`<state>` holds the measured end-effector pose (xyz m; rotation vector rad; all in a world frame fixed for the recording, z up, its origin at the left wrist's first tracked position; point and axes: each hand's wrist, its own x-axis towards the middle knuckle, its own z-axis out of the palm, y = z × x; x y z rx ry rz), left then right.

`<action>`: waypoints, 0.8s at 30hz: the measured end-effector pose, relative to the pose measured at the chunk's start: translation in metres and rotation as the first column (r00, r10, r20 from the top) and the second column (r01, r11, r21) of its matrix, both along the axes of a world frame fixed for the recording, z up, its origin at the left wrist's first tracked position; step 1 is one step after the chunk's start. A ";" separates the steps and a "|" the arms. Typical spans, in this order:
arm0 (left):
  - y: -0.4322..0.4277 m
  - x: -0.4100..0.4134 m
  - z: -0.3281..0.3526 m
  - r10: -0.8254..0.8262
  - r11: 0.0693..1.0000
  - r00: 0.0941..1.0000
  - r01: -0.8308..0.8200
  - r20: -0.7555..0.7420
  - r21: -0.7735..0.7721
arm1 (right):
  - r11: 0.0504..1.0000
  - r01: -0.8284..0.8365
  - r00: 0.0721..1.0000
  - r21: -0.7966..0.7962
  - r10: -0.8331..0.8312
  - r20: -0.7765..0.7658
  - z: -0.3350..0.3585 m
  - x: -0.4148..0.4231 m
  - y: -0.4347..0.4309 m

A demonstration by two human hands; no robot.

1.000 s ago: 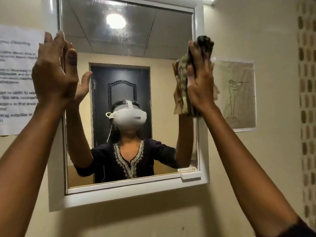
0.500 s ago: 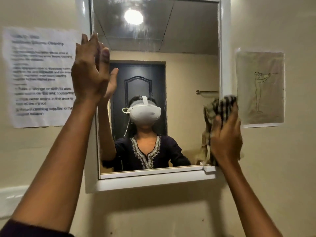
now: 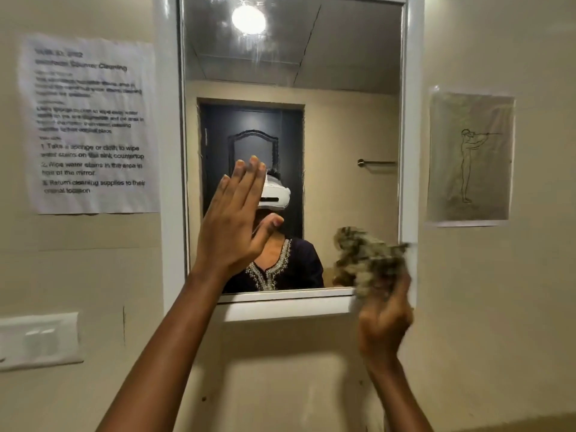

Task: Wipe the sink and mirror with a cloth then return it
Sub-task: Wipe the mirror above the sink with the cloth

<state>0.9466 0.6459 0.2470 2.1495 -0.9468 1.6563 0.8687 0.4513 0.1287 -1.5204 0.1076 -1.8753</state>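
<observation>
Both hands have dropped since the earlier frames. Right hand (image 3: 385, 325), which was high on the mirror's right edge a second ago, is now at the mirror's lower right corner, blurred with motion. It grips a bunched, mottled green-brown cloth (image 3: 369, 263), fingers closed around the lower part of the bundle; the cloth rises above the hand and overlaps the glass and the white frame (image 3: 290, 308) at that corner. Whether the cloth presses on the glass cannot be told through the blur.

Left hand (image 3: 237, 219) has come away from the mirror's upper left edge and is now raised in front of the lower middle of the mirror (image 3: 343, 120), palm flat, fingers straight and together, thumb spread to the right, holding nothing.

On the wall left of the mirror hangs a printed instruction sheet (image 3: 90, 126); right of it, a line drawing of a standing figure (image 3: 470, 157). A white switch plate (image 3: 37, 339) sits low on the left wall.
</observation>
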 end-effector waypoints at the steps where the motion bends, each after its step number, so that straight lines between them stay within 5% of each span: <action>1: 0.001 -0.001 0.001 -0.023 1.000 1.000 0.023 -0.009 0.000 | 0.982 0.054 0.994 -0.182 -0.071 -0.088 -0.009 0.007 0.015; 4: 0.008 -0.004 0.005 -0.153 0.988 0.986 0.153 -0.073 0.005 | 0.763 0.167 0.920 -0.624 -0.349 -0.181 -0.017 0.027 0.056; 7: 0.015 -0.008 0.011 -0.327 0.945 0.929 0.326 -0.173 -0.034 | 0.642 0.102 0.922 -0.760 -0.347 -0.170 -0.001 0.038 0.103; 12: 0.022 -0.027 0.017 -0.475 0.880 0.832 0.450 -0.287 -0.154 | 0.183 -0.100 0.957 -0.978 -0.251 -0.145 0.003 0.042 0.149; 16: 0.034 -0.043 0.008 -0.512 0.859 0.807 0.477 -0.294 -0.187 | 0.246 0.001 0.941 -0.969 -0.327 -0.082 -0.008 0.035 0.092; 20: 0.043 -0.047 -0.026 -0.415 0.856 0.910 0.385 -0.012 -0.346 | 0.284 0.107 0.897 -0.953 -0.440 -0.030 -0.011 0.014 0.012; 24: 0.025 -0.037 -0.057 -0.364 0.739 0.927 0.348 0.094 -0.577 | 0.602 0.189 0.895 -0.776 -0.431 -0.116 0.032 0.012 -0.015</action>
